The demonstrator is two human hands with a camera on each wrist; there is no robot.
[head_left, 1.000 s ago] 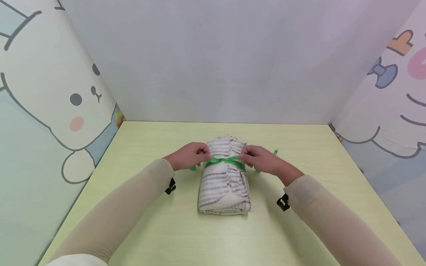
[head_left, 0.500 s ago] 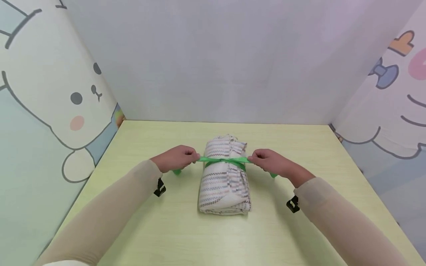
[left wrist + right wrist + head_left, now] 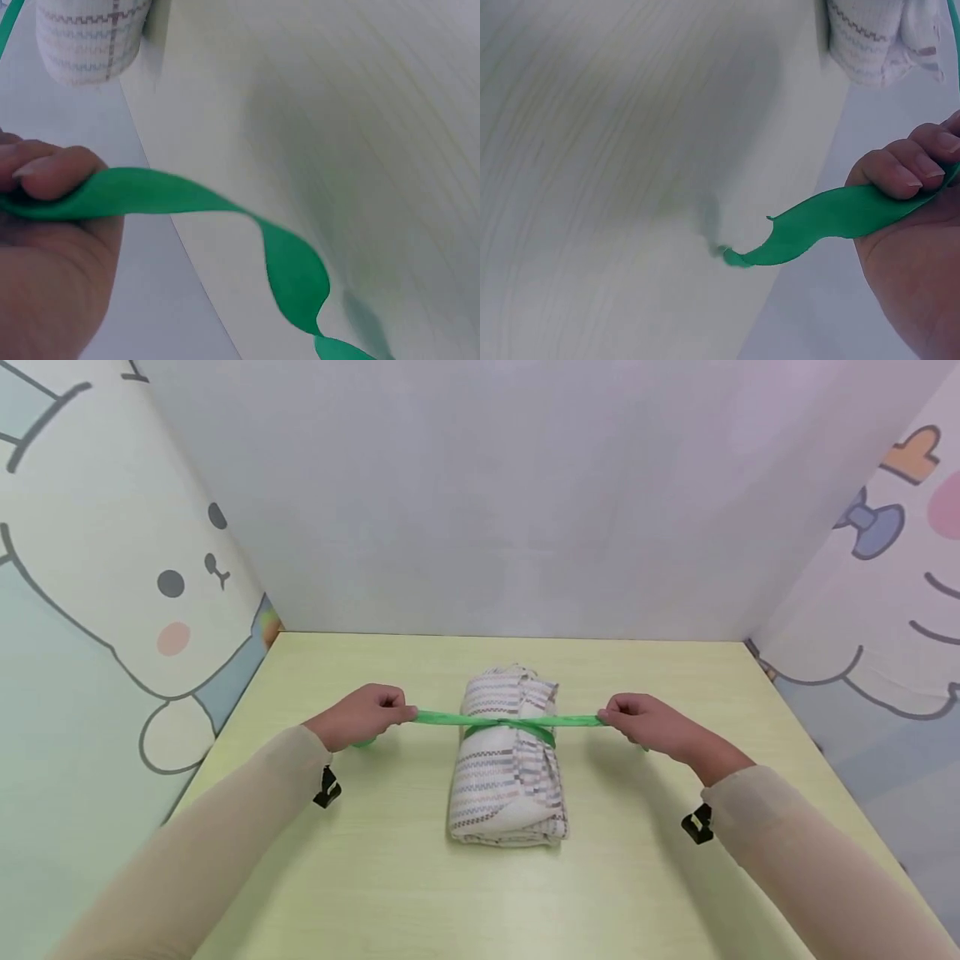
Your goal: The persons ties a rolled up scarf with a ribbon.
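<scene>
A rolled, striped cloth (image 3: pixel 495 785) lies lengthwise on the table, with a green ribbon (image 3: pixel 442 718) round its middle, crossed over on top. My left hand (image 3: pixel 367 714) grips one end of the ribbon to the left of the roll. On the other side, my right hand (image 3: pixel 645 722) pinches the opposite end. Both ends stretch straight and level out from the crossing. A twisted tail of the ribbon (image 3: pixel 296 277) hangs past my left fingers in the left wrist view. In the right wrist view, a shorter tail of ribbon (image 3: pixel 810 225) curls out of my curled right fingers (image 3: pixel 907 169).
The pale wood-grain table (image 3: pixel 495 902) ends at a plain grey-white wall (image 3: pixel 480 510) behind. Cartoon-printed panels (image 3: pixel 97 610) stand along both sides. Small black clips (image 3: pixel 327 787) show under both sleeve cuffs.
Both hands have moved outward from the roll, the left to the left and the right to the right. The ribbon between them is drawn out longer and straighter, and its crossing looks tighter.
</scene>
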